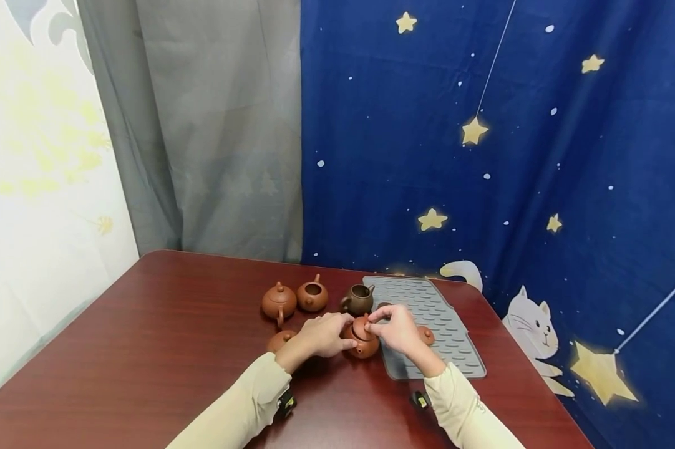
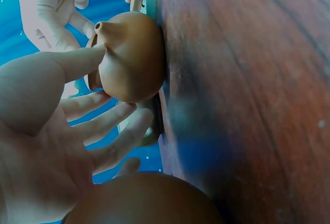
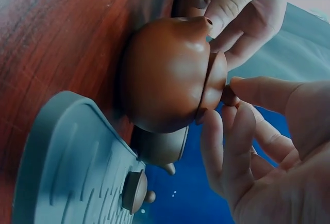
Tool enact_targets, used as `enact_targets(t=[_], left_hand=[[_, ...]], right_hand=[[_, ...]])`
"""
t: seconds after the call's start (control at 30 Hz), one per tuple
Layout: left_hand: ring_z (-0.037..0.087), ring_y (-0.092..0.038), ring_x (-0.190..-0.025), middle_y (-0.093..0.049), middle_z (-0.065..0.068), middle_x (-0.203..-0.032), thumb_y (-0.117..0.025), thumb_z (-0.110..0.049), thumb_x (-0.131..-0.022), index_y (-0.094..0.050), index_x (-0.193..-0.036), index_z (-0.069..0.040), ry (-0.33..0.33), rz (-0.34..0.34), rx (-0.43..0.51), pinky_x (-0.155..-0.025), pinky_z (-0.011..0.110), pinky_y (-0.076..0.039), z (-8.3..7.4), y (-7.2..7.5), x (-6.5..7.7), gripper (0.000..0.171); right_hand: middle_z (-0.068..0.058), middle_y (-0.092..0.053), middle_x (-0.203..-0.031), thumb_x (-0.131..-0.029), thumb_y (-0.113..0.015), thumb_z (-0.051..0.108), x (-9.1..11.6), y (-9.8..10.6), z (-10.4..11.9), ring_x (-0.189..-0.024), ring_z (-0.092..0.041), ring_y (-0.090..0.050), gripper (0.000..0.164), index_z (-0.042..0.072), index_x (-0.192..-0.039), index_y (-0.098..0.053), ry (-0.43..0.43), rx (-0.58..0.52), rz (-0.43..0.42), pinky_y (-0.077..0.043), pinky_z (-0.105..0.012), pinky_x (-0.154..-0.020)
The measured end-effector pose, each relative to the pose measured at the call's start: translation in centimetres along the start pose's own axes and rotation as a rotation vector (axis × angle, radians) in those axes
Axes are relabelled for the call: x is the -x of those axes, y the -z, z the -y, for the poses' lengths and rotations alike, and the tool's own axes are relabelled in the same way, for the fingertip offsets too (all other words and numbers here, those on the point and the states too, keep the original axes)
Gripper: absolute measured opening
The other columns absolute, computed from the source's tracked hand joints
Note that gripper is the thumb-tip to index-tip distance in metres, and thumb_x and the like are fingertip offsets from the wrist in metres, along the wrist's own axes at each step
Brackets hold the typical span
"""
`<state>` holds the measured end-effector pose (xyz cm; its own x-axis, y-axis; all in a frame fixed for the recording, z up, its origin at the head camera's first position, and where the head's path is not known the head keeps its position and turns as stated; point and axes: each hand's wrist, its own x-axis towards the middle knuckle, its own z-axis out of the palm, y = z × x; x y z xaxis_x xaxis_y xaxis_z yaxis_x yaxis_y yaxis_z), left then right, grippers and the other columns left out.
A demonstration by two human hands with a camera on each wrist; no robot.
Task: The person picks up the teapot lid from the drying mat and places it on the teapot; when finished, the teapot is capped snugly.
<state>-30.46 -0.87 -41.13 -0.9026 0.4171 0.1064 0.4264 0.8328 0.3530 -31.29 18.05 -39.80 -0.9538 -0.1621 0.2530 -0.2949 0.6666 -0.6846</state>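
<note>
A reddish-brown clay teapot [image 1: 362,348] stands on the table with its spout toward me. My left hand [image 1: 324,335] steadies it, the thumb [image 2: 85,63] beside the spout and the fingertips against the far side of its body. With my right hand [image 1: 397,329] I pinch the round knob of the teapot's lid [image 3: 217,82] between thumb and fingers. In the right wrist view the lid sits over the opening at a slant, with a dark gap along part of its rim. One right fingertip touches the lid's edge.
A grey ridged mat [image 1: 455,349] lies at the right, bearing a reddish lid [image 1: 426,335] and a dark lid [image 3: 135,192]. Behind my hands stand a dark brown lidless teapot [image 1: 358,302] and a reddish lidless one [image 1: 312,298]. Lidded teapots [image 1: 277,302] stand left, one partly behind my left forearm.
</note>
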Motion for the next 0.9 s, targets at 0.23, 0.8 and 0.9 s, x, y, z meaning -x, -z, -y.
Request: enact_targets(t=[0.23, 0.8, 0.9], left_hand=[[0.017, -0.06, -0.094, -0.063, -0.008, -0.107, -0.067, -0.048, -0.079, -0.058, -0.118, -0.027, 0.034, -0.034, 0.023, -0.071, 0.04, -0.046, 0.0, -0.4, -0.1, 0.046], [0.02, -0.061, -0.092, -0.065, -0.006, -0.106, -0.066, -0.048, -0.079, -0.06, -0.115, -0.025, 0.009, -0.066, -0.014, -0.071, 0.041, -0.046, 0.1, -0.4, -0.1, 0.043], [0.019, -0.061, -0.092, -0.065, -0.007, -0.106, -0.066, -0.05, -0.079, -0.06, -0.115, -0.026, 0.017, -0.062, -0.006, -0.071, 0.041, -0.046, 0.2, -0.5, -0.1, 0.043]], right_hand=[[0.008, -0.064, -0.077, -0.072, -0.079, 0.018, 0.2, -0.3, 0.0, -0.077, -0.013, -0.056, 0.008, 0.019, -0.072, -0.071, 0.021, 0.052, -0.017, -0.044, -0.029, -0.06], [0.0, -0.066, -0.079, -0.073, -0.074, 0.004, 0.1, 0.1, -0.7, -0.069, -0.014, -0.06, 0.01, 0.009, -0.082, -0.07, 0.053, -0.055, 0.057, -0.047, -0.027, -0.055], [0.0, -0.065, -0.077, -0.074, -0.073, 0.003, -0.1, 0.3, -1.2, -0.074, -0.015, -0.057, 0.01, 0.008, -0.082, -0.07, 0.028, -0.065, 0.056, -0.045, -0.028, -0.056]])
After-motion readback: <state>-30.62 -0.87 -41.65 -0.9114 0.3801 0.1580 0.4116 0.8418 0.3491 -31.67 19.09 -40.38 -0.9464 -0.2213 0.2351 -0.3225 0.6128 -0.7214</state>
